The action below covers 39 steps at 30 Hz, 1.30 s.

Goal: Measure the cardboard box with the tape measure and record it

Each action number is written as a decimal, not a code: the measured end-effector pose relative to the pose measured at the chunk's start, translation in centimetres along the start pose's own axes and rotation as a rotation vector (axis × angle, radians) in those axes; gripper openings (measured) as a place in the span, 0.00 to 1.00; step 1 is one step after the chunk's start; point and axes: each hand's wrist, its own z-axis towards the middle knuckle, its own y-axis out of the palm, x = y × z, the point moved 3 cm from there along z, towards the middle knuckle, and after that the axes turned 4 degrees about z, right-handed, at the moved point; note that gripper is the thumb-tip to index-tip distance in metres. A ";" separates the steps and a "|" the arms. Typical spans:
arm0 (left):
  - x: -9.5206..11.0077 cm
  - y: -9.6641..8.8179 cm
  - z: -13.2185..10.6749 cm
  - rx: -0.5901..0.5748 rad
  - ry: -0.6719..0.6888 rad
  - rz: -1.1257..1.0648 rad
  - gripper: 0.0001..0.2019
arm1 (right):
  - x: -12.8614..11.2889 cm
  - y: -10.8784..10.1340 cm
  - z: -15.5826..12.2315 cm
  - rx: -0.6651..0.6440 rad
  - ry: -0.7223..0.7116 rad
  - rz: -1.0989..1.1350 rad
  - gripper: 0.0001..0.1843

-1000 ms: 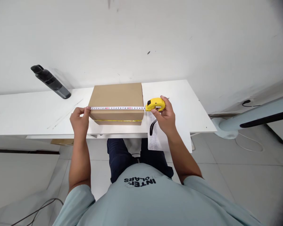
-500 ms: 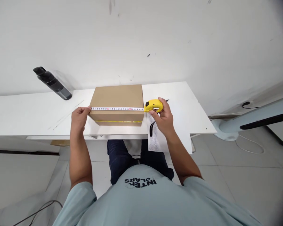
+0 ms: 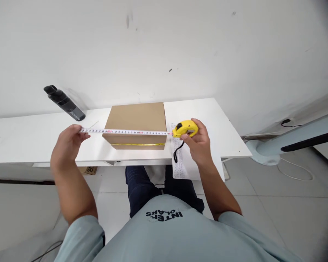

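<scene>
My right hand point(image 3: 200, 143) is closed round the yellow case of a tape measure point(image 3: 186, 128), with a black wrist strap point(image 3: 177, 153) dangling below. The white blade point(image 3: 125, 132) stretches leftward above the top of a brown cardboard box point(image 3: 138, 116). Its far end is pinched in my left hand point(image 3: 68, 143), well left of the box; the tip is hidden by the fingers. A shiny yellow strip point(image 3: 138, 145) runs along the box's near side. Printed paper sheets point(image 3: 190, 167) lie under my right hand and overhang the front edge.
A dark bottle point(image 3: 65, 103) stands at the back left of the white table point(image 3: 22, 142), by the wall. Beyond the table's right end, a light-coloured post with a round base point(image 3: 265, 154) rests on the floor. Part of another carton point(image 3: 89, 170) shows below the table.
My left hand has moved left, away from the box's left edge, with the blade end. My right hand has shifted slightly right with the case, and more blade is out.
</scene>
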 end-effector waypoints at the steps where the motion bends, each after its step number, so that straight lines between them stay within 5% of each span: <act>1: 0.9 0.3 -1.8 0.006 0.092 -0.057 0.17 | -0.7 -0.2 -0.5 -0.002 -0.003 0.027 0.34; 3: 2.1 2.4 -5.6 -0.064 0.158 -0.151 0.18 | -1.9 -0.3 -1.5 -0.014 -0.015 0.066 0.34; 8: 1.2 14.1 -11.8 -0.681 -0.113 -0.239 0.21 | -2.9 1.3 -3.4 -0.147 0.116 0.058 0.36; 11: -0.2 19.5 -13.1 -0.795 -0.332 -0.468 0.21 | -2.5 2.2 -4.3 -0.260 0.177 0.018 0.33; 14: -1.2 22.3 -14.2 -0.868 -0.470 -0.647 0.21 | -1.8 1.9 -5.1 -0.294 0.201 0.061 0.37; 17: -1.5 23.1 -15.3 -0.927 -0.472 -0.649 0.24 | -0.9 0.9 -5.5 -0.287 0.247 0.198 0.43; 20: -0.9 22.4 -15.4 -0.836 -0.229 -0.392 0.25 | -0.4 -0.2 -5.6 -0.246 0.311 0.339 0.46; 25: 2.5 21.5 -12.4 -0.211 0.527 0.421 0.18 | 0.3 -1.5 -5.9 -0.118 0.391 0.460 0.39; 27: 3.2 22.6 -10.5 -0.025 0.648 0.693 0.20 | 0.7 -1.6 -6.3 -0.097 0.407 0.474 0.37; 29: 3.0 24.0 -8.6 0.050 0.610 0.875 0.29 | 1.0 -1.7 -6.6 -0.077 0.419 0.485 0.36; 33: 1.7 24.8 -7.4 0.011 0.493 0.978 0.34 | 1.4 -2.4 -6.8 -0.040 0.426 0.470 0.38; 39: 1.8 20.2 -10.6 -0.285 0.670 1.097 0.31 | 1.5 -4.4 -5.8 0.006 0.364 0.407 0.34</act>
